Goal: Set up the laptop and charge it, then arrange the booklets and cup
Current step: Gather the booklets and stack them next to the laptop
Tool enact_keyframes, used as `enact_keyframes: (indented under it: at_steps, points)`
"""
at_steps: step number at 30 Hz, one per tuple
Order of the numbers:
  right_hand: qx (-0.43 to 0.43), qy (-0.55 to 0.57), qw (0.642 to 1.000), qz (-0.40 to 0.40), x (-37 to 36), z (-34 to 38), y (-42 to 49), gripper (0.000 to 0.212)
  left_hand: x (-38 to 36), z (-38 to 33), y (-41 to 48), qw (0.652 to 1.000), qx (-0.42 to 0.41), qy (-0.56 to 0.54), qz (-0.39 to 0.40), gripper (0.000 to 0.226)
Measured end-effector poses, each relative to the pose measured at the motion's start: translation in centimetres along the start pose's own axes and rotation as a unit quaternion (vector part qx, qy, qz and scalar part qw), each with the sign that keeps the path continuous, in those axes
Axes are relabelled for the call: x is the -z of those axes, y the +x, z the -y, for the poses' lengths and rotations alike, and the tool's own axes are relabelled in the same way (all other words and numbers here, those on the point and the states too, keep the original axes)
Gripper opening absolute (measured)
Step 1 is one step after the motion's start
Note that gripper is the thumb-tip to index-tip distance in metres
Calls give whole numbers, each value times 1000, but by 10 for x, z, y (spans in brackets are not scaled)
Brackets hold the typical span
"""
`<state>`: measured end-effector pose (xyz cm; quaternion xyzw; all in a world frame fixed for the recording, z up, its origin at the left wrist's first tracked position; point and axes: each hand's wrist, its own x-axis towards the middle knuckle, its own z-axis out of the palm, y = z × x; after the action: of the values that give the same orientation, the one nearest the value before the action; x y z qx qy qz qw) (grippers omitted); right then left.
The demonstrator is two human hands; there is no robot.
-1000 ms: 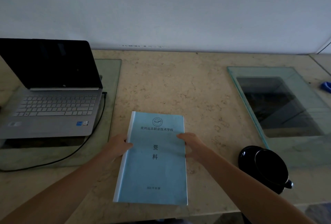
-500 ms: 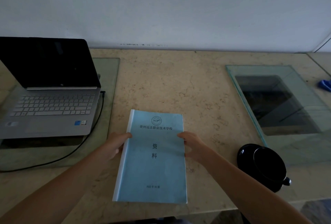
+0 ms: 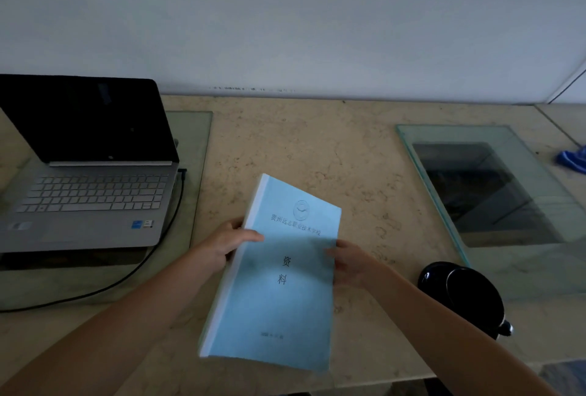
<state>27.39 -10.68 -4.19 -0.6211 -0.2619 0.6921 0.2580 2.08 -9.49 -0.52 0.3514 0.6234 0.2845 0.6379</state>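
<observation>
Booklet [image 3: 279, 269], pale blue with a white spine along its left edge, sits at lower centre of the frame over the near part of the table [image 3: 317, 142]. It is turned so its top leans to the right. Dark characters and a round emblem are printed on the cover. Its near edge is blurred, and I cannot tell whether it lies flat or is partly lifted.

Both forearms come in from the bottom corners. The left hand [image 3: 226, 245] has its grip on the spine edge, thumb on the cover and fingers curled behind it. The right hand [image 3: 348, 261] has its grip on the opposite edge at about the same height, thumb on the cover, the other fingers hidden by the booklet.

At lower right, apart from the booklet, a black cup [image 3: 469, 297] stands near the table's front edge, its handle pointing to the lower right.

At left, a black cable [image 3: 133, 275] curves from the frame's left edge up to the right side of the laptop [image 3: 92, 192]. The laptop is open, silver, its screen dark, and it rests on a glass panel [image 3: 193, 142]. A second glass panel [image 3: 494, 192] lies at right over a dark opening. A small blue thing [image 3: 574, 159] shows at the far right edge. Behind the table rises a plain pale wall [image 3: 285, 15].
</observation>
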Motion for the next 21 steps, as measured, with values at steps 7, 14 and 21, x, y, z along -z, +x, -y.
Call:
enact_keyframes:
  at_steps: [7,14,21]
  points:
    - [66,17,998,8,16,51,-18,18,17,-69,-21,987,-131,75,56,33]
    - [271,-18,962,-17,1,124,-41,26,45,-122,-26,960,-243,142,-7,34]
    - [359,-89,927,-62,-21,142,-31,32,54,-114,-9,944,-243,194,-113,38]
